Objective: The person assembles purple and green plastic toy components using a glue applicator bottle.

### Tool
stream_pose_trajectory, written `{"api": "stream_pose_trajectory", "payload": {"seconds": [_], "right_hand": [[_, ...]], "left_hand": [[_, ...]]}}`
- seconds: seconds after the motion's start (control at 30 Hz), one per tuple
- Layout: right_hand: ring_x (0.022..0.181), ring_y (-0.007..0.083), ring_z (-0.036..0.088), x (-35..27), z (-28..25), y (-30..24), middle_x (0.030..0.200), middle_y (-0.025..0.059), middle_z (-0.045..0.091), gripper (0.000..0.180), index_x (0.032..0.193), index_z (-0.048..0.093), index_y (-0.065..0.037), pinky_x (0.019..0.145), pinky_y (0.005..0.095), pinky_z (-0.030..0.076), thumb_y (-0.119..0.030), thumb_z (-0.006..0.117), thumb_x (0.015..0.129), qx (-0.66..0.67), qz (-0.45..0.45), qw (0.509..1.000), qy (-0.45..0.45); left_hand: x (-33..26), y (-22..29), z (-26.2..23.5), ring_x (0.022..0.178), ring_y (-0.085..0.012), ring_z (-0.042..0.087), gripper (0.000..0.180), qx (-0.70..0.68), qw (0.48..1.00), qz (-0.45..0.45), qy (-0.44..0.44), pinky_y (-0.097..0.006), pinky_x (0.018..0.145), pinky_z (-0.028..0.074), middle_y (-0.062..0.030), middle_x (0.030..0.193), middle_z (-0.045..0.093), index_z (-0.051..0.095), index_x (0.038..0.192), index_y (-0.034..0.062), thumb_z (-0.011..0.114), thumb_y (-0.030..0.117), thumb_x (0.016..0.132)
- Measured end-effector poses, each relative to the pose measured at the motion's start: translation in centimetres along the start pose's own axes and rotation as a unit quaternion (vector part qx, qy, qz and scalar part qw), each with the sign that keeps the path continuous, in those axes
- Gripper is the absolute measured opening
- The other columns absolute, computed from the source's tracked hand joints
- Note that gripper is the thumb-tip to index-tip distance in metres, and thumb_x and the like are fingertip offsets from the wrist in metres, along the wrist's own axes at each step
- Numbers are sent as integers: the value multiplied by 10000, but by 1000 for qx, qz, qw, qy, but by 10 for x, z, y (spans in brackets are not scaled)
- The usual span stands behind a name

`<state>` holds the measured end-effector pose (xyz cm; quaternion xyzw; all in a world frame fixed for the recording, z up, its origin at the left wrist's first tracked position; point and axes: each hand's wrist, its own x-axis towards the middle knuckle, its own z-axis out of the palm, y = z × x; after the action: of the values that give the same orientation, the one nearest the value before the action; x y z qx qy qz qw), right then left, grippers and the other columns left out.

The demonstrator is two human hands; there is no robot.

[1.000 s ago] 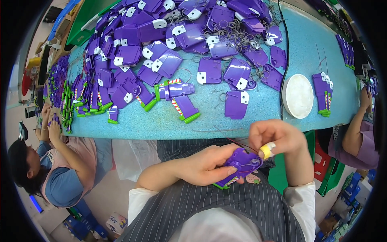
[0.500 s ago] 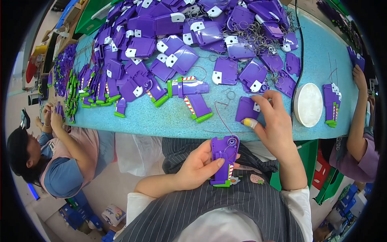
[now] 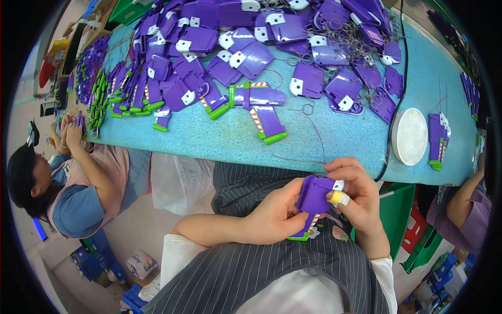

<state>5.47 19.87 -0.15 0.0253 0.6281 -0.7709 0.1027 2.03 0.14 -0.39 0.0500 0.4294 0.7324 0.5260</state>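
Note:
In front of my apron, my left hand (image 3: 272,219) grips a purple plastic wing part (image 3: 312,224) with a red-and-white striped edge and a green end. My right hand (image 3: 362,201), yellow tape around its thumb, holds a purple cover (image 3: 317,191) with a white corner against the upper half of that part. The cover hides the inside of the wing part. Above the fingers a thin dark-red cord (image 3: 320,137) runs up over the table edge. Nearby on the table lie a striped wing part (image 3: 271,121) and another one (image 3: 259,97), both green-ended.
A heap of purple covers (image 3: 251,60) fills the far table (image 3: 209,138), with metal springs (image 3: 334,44) among them. Green-ended parts (image 3: 97,104) are piled at left. To the right stand a white bowl (image 3: 409,137) and a black cable (image 3: 393,112). Co-workers sit on both sides.
My right hand has picked the purple cover off the table and brought it down onto the wing part in my left hand. The left hand has shifted slightly right.

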Motion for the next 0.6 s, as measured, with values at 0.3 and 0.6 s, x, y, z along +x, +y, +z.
{"api": "stream_pose_trajectory", "payload": {"seconds": [0.3,0.6], "right_hand": [[774,99,589,5,2,2,1157,137,441,254,1043,544,45,591,198,497,56,603,796,-22,32,999,21],[757,79,495,-1,17,-6,986,49,478,320,976,505,-53,635,213,428,43,685,729,127,17,972,196]], "left_hand": [[4,7,-2,1128,-181,515,454,67,997,-36,3,-325,946,425,-120,1212,476,294,1294,-6,447,-71,872],[13,19,4,800,-170,645,289,272,951,149,18,-267,702,502,-122,912,634,432,1169,-57,458,112,936]]}}
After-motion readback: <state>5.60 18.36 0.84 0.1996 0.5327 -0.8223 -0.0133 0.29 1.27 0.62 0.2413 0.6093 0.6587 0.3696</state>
